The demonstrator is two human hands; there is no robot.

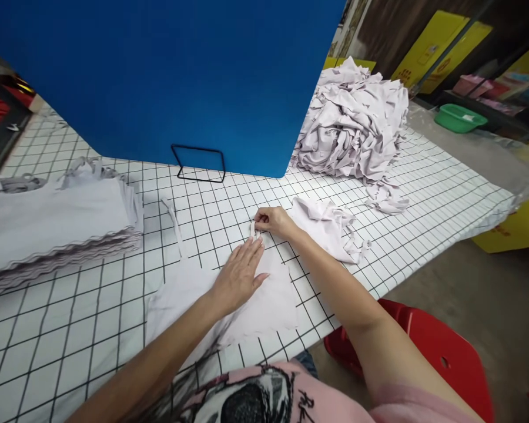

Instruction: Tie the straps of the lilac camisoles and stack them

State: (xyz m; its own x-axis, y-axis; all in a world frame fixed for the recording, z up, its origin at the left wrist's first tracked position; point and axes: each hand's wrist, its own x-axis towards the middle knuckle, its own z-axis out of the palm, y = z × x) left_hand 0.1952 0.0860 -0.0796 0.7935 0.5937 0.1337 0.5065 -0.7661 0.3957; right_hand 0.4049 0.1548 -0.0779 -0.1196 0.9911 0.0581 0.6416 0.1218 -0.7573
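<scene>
A pale lilac garment (268, 302) lies spread flat on the checked table (92, 329) in front of me. My left hand (240, 273) rests flat on it, fingers stretched out and together. My right hand (273, 222) pinches one of the garment's thin straps (253, 230) at its upper right corner. The other strap (174, 226) lies stretched out on the table toward the far left.
A neat stack of folded pale garments (57, 229) sits at the left. A crumpled one (326, 226) lies just right of my right hand, and a big loose heap (355, 123) is at the back right. A blue board (167, 76) on a wire stand (199, 163) blocks the far side. A red stool (432, 346) stands below the table edge.
</scene>
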